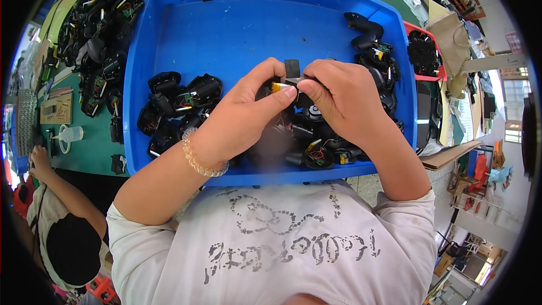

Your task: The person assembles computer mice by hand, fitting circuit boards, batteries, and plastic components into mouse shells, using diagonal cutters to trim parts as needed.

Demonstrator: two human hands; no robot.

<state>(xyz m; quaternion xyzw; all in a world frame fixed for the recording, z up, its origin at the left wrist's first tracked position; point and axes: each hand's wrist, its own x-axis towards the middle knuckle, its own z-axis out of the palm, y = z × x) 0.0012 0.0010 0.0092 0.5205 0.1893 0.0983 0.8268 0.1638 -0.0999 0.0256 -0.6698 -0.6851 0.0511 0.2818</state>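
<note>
While both hands [293, 99] pinch it, black part [292, 68] (small) sits betw. fingertips.

Inside the tray [169, 39], parts [175, 107] lie at its left and parts [375, 56] at its right; a parts heap [99, 34] left of it, a bin [432, 73] right of it

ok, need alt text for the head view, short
Seen from above, a person's left hand and right hand pinch a small black part with a yellow piece between them over a blue bin holding black electronic parts with loose wires. More black parts are piled on the green table at left, where another person's hand rests.
</note>
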